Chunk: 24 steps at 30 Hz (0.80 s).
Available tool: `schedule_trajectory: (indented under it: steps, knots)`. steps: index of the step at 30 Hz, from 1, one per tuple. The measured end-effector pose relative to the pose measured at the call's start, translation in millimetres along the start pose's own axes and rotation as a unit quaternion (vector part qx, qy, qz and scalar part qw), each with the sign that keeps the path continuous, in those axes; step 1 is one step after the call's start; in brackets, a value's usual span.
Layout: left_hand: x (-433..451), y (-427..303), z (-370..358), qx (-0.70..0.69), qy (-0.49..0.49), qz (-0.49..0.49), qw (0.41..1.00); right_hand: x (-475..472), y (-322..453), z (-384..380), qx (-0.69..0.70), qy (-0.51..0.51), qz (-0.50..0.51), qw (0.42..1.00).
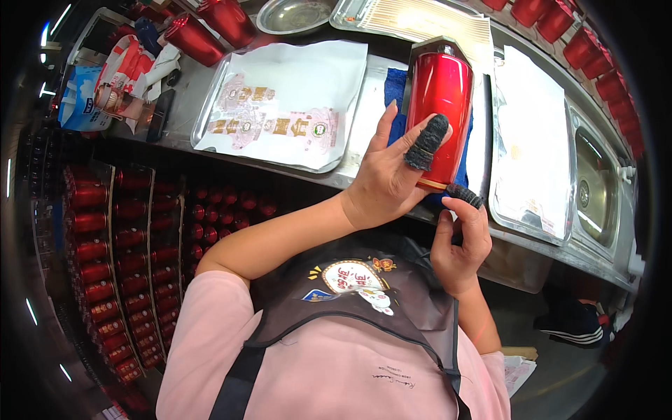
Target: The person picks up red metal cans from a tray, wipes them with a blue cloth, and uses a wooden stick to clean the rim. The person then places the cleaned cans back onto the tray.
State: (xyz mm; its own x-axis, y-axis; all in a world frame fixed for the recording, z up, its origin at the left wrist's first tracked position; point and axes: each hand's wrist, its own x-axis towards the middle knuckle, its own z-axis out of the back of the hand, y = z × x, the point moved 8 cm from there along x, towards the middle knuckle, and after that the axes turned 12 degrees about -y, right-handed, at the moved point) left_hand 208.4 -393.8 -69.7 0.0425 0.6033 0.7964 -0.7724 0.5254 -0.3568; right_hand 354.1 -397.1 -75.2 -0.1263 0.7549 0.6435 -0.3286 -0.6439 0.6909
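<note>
A glossy red bottle [443, 105] lies in a dark angular holder [457, 47] over a blue cloth [395, 92], its gold-rimmed end towards me. My left hand [388, 178] holds the bottle near this end, a digit in a dark knitted finger cover across its side and another digit raised apart. Close by the rim is my right hand [464, 239], fingers bent; whether it pinches anything is hidden. Another dark finger cover shows where the hands come close. On the left, a metal tray [197, 134] bears a white sheet with pink and gold labels [252, 118].
At right stand another tray [496, 210] with a white sheet and a metal sink [590, 189]. A striped sheet [420, 21] and a metal bowl [294, 16] lie at the back. Red bottles [194, 39] stand back left; many more fill racks [131, 236] below left.
</note>
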Motion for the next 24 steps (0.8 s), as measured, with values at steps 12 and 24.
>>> schedule_trajectory:
  steps: [12,24]
  knots:
    - [0.2,-2.5,3.5,-0.001,0.077,0.023,0.997,41.2,0.7,20.5,0.055,0.06,-0.036,0.996]
    - [0.0,-1.0,2.5,-0.018,0.064,0.047,0.997,93.8,-176.6,84.0,-0.3,0.176,-0.158,0.924]
